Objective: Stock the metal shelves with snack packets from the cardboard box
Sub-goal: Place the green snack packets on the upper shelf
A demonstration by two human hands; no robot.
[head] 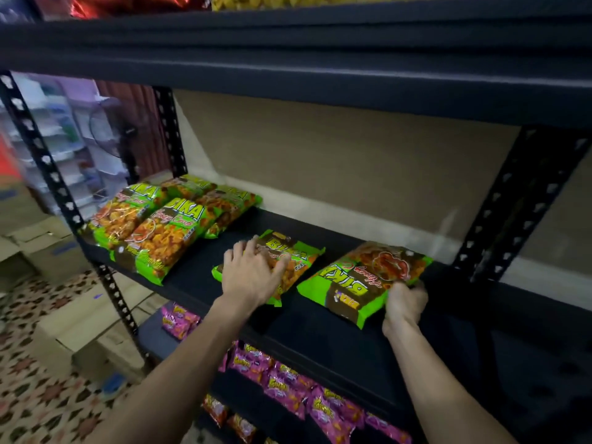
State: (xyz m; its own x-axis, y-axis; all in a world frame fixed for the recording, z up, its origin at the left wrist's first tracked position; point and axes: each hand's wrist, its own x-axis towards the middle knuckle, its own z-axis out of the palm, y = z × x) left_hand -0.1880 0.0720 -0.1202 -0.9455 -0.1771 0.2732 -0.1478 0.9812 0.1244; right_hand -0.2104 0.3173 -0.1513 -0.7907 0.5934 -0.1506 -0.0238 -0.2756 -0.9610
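Looking down from the head camera onto a black metal shelf (320, 334), with both bare forearms reaching in from below.

Grasps the middle packet (294, 254) with the left hand (253, 274): palm on top, fingers curled over its left side, thumb laid across the printed front. Lies flat on the shelf board, green and brown, lettering upright to the viewer.

Clenches the near right corner of the right packet (368, 277) with the right hand (405, 302), fingers wrapped round the wrapper edge. Rests at a slant on the same board with its lettering upside down, just beside the middle packet but apart from it.

Further left on this shelf, against the perforated upright (48, 174), a group of green packets (153, 225) of the same kind, lying side by side and overlapping.

Behind, a plain brown back panel (336, 161).

On the shelf below, rows of pink packets (288, 382); lower still, a few red ones (217, 410).

Above, blurred, a red bag (134, 4) and a yellow one (272, 0) on the top shelf.

Off to the left, on a patterned tile floor (38, 395), several cardboard boxes (80, 331); contents not visible
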